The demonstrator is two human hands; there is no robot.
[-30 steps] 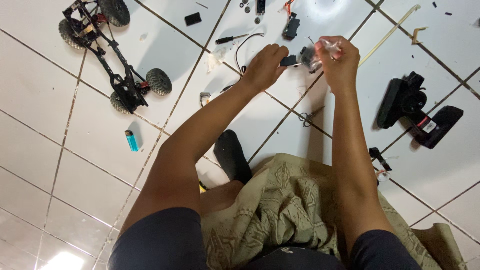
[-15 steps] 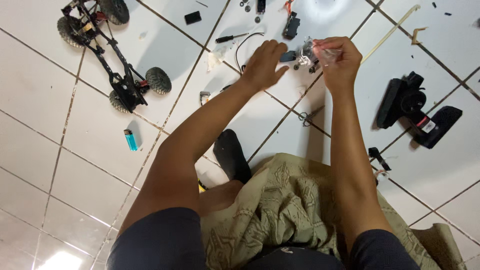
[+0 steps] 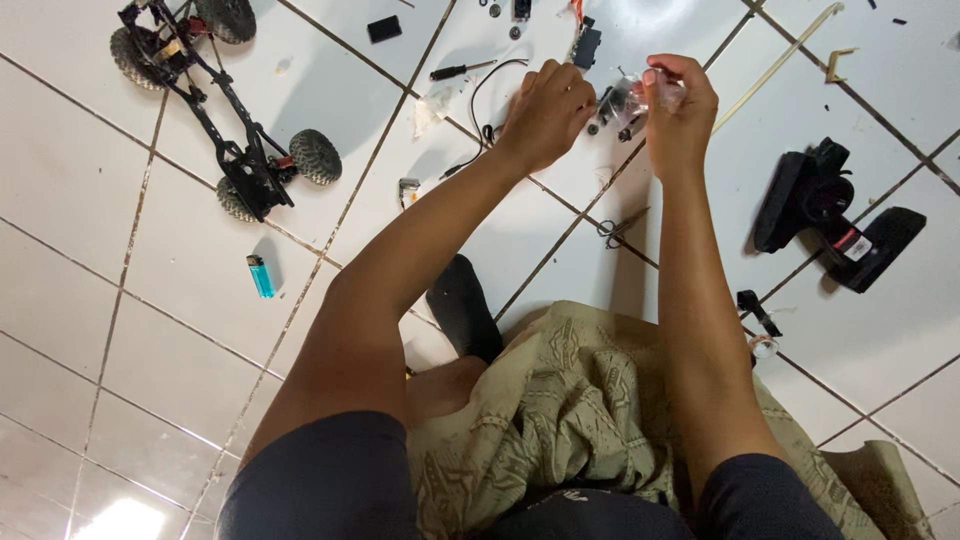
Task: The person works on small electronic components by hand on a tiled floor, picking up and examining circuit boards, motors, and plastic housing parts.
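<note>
Both my arms reach forward over the white tiled floor. My left hand (image 3: 545, 112) and my right hand (image 3: 683, 110) are held close together, gripping a small dark part in a clear plastic wrap (image 3: 628, 100) between their fingertips. The part is mostly hidden by my fingers. A thin black wire (image 3: 478, 100) lies on the tile just left of my left hand.
A stripped black toy car chassis with knobby wheels (image 3: 225, 110) lies at far left, a blue lighter (image 3: 260, 275) below it. A black pistol-grip radio controller (image 3: 835, 215) lies at right. A screwdriver (image 3: 460, 71), small scissors (image 3: 618, 228) and loose small parts are scattered around. Patterned olive cloth (image 3: 580, 410) covers my lap.
My hands have shifted slightly and kept working the wrapped part between the fingers. Nothing on the floor has moved.
</note>
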